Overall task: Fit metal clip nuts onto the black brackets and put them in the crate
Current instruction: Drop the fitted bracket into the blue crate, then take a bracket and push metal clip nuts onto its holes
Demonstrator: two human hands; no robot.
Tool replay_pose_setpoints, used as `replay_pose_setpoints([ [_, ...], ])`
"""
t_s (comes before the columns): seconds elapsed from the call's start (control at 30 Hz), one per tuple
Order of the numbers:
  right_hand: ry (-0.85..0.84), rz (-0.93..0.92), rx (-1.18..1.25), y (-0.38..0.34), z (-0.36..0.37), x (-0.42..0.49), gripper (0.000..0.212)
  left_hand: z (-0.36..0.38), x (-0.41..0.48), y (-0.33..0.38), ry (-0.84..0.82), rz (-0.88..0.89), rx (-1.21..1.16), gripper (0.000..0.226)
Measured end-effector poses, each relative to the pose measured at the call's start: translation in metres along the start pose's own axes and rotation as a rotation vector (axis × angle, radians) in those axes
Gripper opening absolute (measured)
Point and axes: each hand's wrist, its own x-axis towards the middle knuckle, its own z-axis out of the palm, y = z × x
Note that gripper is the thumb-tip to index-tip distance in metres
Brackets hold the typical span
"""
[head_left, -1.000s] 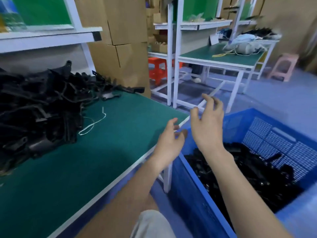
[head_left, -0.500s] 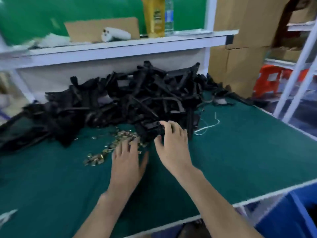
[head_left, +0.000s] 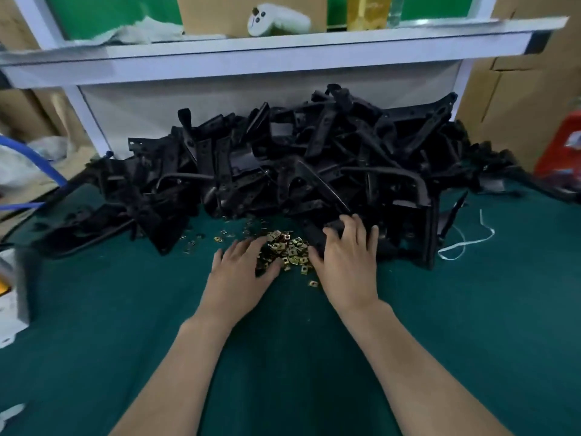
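A big heap of black brackets (head_left: 283,165) lies across the back of the green table (head_left: 94,325). In front of it sits a small pile of brass-coloured metal clip nuts (head_left: 287,251), with a few strays to the left. My left hand (head_left: 239,275) lies palm down at the left edge of the clip nuts, its fingertips touching them. My right hand (head_left: 345,262) is to the right of the nuts, with its fingers stretched onto a black bracket (head_left: 333,223) at the front of the heap. Neither hand has lifted anything. The crate is out of view.
A white shelf (head_left: 283,55) overhangs the heap, carrying a white controller-like object (head_left: 276,22), cardboard and bottles. A white cord (head_left: 465,243) lies on the table at right. A white box (head_left: 12,297) stands at the left edge. Cardboard boxes stand at far right.
My view swung from the blue crate at right back to the table. Both hands came from above the crate to the clip nut pile and the front of the bracket heap.
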Motion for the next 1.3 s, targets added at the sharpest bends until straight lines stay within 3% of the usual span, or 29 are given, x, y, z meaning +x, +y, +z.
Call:
replay_pose_setpoints([
  [0.33, 0.024, 0.076, 0.123, 0.009, -0.019, -0.005, 0.041, -0.002, -0.001, 0.002, 0.099, 0.133, -0.065, 0.023],
  [0.63, 0.463, 0.268, 1.216, 0.015, -0.056, 0.000, 0.014, -0.004, -0.004, 0.004, 0.199, 0.102, -0.085, 0.021],
  [0.77, 0.568, 0.313, 1.414, 0.020, -0.064, 0.004, 0.019, -0.003, -0.003, 0.003, 0.242, 0.115, -0.058, 0.026],
  [0.87, 0.731, 0.125, 1.300, 0.021, -0.064, 0.002, 0.014, -0.005, -0.002, 0.004, 0.299, 0.123, -0.093, 0.028],
  [0.97, 0.809, -0.207, 0.942, 0.021, -0.057, -0.004, 0.022, -0.005, -0.004, 0.008, 0.326, 0.116, -0.141, 0.030],
  [1.13, 0.722, -0.388, 0.477, 0.009, -0.044, -0.009, 0.054, -0.004, -0.005, 0.007, 0.323, 0.137, -0.185, 0.031],
  [1.23, 0.694, -0.445, 0.337, 0.005, -0.048, -0.009, 0.047, -0.005, -0.005, 0.007, 0.335, 0.129, -0.186, 0.027],
  [1.3, 0.572, -0.530, 0.300, 0.001, -0.050, -0.010, 0.048, -0.005, -0.005, 0.006, 0.329, 0.120, -0.218, 0.025],
])
